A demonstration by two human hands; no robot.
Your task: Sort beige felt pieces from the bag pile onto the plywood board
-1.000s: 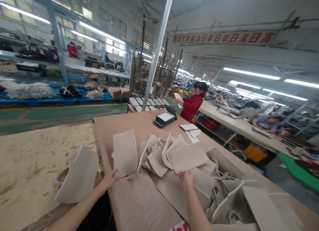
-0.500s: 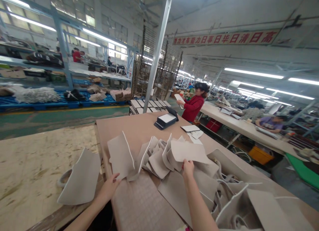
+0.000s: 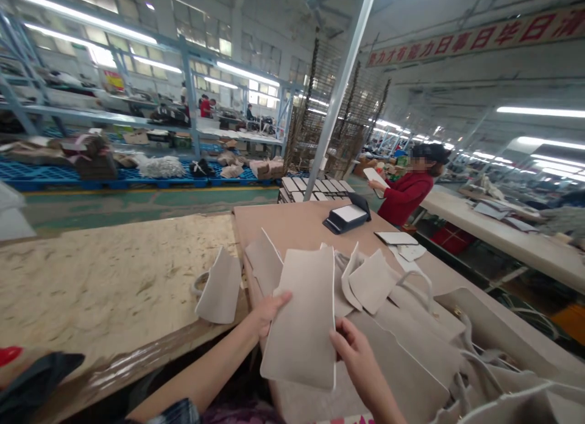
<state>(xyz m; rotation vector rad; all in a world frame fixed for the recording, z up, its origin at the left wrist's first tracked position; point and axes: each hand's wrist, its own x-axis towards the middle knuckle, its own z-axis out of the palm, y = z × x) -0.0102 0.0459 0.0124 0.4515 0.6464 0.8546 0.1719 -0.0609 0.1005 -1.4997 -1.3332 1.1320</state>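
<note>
A flat beige leather-like panel [image 3: 302, 320] with pale edges is held up between my two hands, above the near edge of the table. My left hand [image 3: 270, 311] grips its left side, thumb on the front face. At the right edge, my right hand [image 3: 350, 345] pinches the panel between thumb and curled fingers. Behind it lies a heap of similar beige pieces [image 3: 372, 281], some with straps. One beige piece [image 3: 265, 262] leans just left of the heap. Another piece with a looped strap [image 3: 222, 290] stands on the wooden board to the left.
The brown-covered table [image 3: 283, 220] carries a dark case with a white panel [image 3: 348, 214] and white-faced pieces [image 3: 397, 238]. A pale wooden board [image 3: 137, 278] adjoins it. A metal post [image 3: 340, 89] rises behind. A person in red [image 3: 406, 192] stands beyond, holding a white panel.
The panel my right hand gripped at the heap is now upright in front of me. My left hand has moved from the left piece onto this panel. My view has turned left.
</note>
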